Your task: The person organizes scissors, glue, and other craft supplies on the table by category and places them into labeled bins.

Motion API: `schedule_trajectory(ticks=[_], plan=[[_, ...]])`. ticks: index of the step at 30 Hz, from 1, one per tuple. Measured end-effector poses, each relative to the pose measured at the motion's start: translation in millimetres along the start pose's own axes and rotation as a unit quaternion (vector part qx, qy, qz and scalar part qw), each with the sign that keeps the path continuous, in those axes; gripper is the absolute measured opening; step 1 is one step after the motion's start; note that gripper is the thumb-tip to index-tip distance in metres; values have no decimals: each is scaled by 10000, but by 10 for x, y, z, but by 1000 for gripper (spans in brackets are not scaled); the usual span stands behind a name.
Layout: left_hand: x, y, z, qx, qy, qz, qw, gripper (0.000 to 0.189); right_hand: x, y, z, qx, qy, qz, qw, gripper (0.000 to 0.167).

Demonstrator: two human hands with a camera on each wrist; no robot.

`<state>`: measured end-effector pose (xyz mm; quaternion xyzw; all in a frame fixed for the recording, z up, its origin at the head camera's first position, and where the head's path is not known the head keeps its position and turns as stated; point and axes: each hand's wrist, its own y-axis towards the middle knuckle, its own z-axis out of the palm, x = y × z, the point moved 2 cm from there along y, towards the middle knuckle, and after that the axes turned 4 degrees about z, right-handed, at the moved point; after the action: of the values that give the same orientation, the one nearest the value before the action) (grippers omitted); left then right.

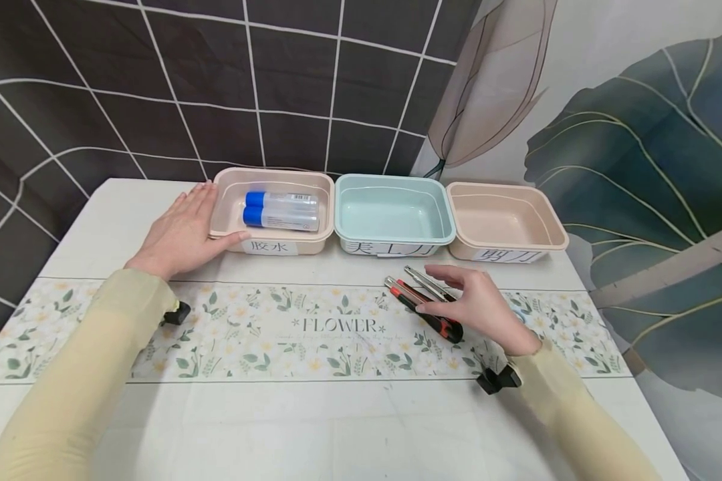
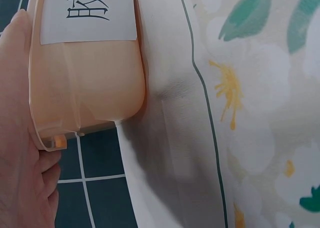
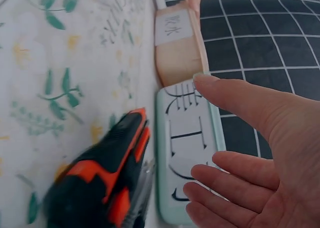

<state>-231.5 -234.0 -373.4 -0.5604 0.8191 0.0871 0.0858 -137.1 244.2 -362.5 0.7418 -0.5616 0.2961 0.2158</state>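
Note:
My left hand [image 1: 183, 230] rests against the left end of a pink bin [image 1: 325, 235], its fingers along the side and its thumb at the front rim. Two clear glue tubes with blue caps [image 1: 254, 216] lie side by side in that bin. My right hand [image 1: 484, 304] is over a black-and-red utility knife [image 1: 439, 325] and a silver utility knife [image 1: 426, 280] on the table. In the right wrist view, the thumb and fingers [image 3: 245, 178] are spread apart with nothing between them. The hand partly hides the silver knife.
A light blue bin [image 1: 397, 242] stands in the middle and another pink bin [image 1: 505, 250] to its right, all three in a row with paper labels. Part of a pale blue loop [image 1: 520, 315] shows behind my right wrist. A dark grid-patterned cloth [image 1: 216, 80] hangs behind.

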Motion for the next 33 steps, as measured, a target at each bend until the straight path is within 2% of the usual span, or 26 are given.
schedule_trajectory(ticks=[7,13,20,26,33], plan=[[9,2,-6,19,-1,13,10000,112,-107,-109,100,161,-48,402,9991,71],[16,4,2,27,-1,26,10000,111,-161,-178,174,215,-54,526,9984,67],[14,5,7,25,-7,19,10000,112,-190,-212,210,99,-219,502,9985,63],[16,-1,16,6,-16,38,10000,111,-208,-212,259,29,-545,400,9977,53],[18,2,19,-3,-13,28,10000,111,-177,-201,278,-156,-1001,231,9946,51]])
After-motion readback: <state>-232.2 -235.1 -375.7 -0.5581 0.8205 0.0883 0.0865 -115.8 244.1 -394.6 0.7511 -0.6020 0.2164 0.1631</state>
